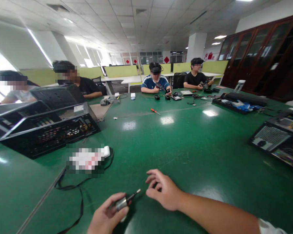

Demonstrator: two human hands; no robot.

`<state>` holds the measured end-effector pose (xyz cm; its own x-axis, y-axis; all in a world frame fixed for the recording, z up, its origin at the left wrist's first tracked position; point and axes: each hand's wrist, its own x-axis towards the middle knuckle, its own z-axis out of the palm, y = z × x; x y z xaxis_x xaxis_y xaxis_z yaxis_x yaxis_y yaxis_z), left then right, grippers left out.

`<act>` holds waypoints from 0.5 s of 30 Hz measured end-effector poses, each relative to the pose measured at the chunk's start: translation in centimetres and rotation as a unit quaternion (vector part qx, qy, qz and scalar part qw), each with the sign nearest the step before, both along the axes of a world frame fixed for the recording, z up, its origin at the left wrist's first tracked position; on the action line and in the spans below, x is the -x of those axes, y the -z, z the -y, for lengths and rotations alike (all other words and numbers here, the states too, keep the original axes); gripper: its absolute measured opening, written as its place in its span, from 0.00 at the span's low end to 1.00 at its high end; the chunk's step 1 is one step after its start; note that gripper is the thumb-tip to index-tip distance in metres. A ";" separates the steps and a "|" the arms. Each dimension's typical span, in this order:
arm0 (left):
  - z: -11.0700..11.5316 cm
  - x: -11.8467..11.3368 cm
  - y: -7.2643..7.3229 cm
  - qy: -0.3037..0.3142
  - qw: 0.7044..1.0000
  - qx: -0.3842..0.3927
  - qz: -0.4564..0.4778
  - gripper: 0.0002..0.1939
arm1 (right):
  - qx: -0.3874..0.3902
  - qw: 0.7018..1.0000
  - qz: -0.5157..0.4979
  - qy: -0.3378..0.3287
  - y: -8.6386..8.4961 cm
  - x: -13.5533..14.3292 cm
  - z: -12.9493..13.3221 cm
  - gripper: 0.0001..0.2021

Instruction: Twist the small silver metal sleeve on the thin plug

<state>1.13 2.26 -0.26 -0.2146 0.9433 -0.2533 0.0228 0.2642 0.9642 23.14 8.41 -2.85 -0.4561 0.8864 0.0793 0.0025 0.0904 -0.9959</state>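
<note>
Near the bottom centre, my left hand [109, 213] is closed round a small silver cylindrical tool [122, 203] with a dark shaft and a bright tip pointing up and to the right. Just to the right of that tip, my right hand [164, 191] hovers over the green table [200, 156]. Its fingers are curled loosely and apart, with nothing between them. A black strap [81, 203] lies on the table to the left of my left hand.
Open black computer cases stand at the left [51, 130] and right [271, 138]. A blurred white card [88, 159] lies left of centre. Farther back are an orange screwdriver [154, 110], a black tray [241, 104] and small black parts. Several people sit around the table.
</note>
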 end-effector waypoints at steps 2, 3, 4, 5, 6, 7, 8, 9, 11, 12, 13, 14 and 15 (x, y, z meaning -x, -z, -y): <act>-1.5 -3.4 0.3 0.047 0.997 0.001 0.062 0.25 | -0.012 0.999 -0.011 0.030 0.4 -3.6 0.0 0.26; -2.3 -5.1 0.7 0.064 0.993 -0.006 0.095 0.24 | -0.016 0.999 -0.015 0.043 0.7 -5.1 0.1 0.26; -3.0 -6.6 1.0 0.082 0.989 -0.010 0.126 0.24 | -0.018 0.998 -0.018 0.052 1.0 -6.3 0.2 0.26; -3.8 -7.9 1.4 0.097 0.983 -0.013 0.153 0.24 | -0.017 0.998 -0.024 0.056 1.2 -7.2 0.2 0.26; -4.4 -9.0 1.8 0.109 0.979 -0.015 0.173 0.23 | -0.013 0.998 -0.030 0.053 1.5 -7.8 0.3 0.26; -4.9 -9.9 2.2 0.117 0.975 -0.018 0.187 0.23 | -0.007 0.998 -0.036 0.047 1.7 -8.2 0.3 0.27; -5.3 -10.5 2.5 0.123 0.972 -0.019 0.198 0.23 | -0.002 0.998 -0.040 0.039 1.9 -8.4 0.2 0.28; -5.6 -10.9 2.8 0.127 0.970 -0.022 0.205 0.23 | 0.005 0.999 -0.043 0.032 1.9 -8.4 0.1 0.30; -5.7 -11.2 3.1 0.128 0.968 -0.028 0.214 0.23 | 0.017 0.999 -0.044 0.021 1.9 -8.2 -0.2 0.32; -5.6 -11.2 3.1 0.127 0.967 -0.033 0.217 0.23 | 0.023 0.999 -0.044 0.017 1.8 -8.0 -0.4 0.32; -5.5 -11.1 3.1 0.128 0.967 -0.037 0.218 0.23 | 0.027 0.999 -0.043 0.015 1.7 -7.9 -0.5 0.32; -5.3 -11.0 3.1 0.130 0.967 -0.041 0.216 0.23 | 0.027 0.999 -0.039 0.014 1.6 -7.9 -0.6 0.31; -5.2 -10.9 3.0 0.134 0.967 -0.045 0.213 0.22 | 0.023 0.999 -0.029 0.016 1.5 -7.9 -0.7 0.29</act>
<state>12.07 7.43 -3.31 0.1463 0.9729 -0.1790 -0.3258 0.2183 0.9199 31.03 9.11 -4.35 -0.4233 0.9038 0.0638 -0.0538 0.0453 -0.9975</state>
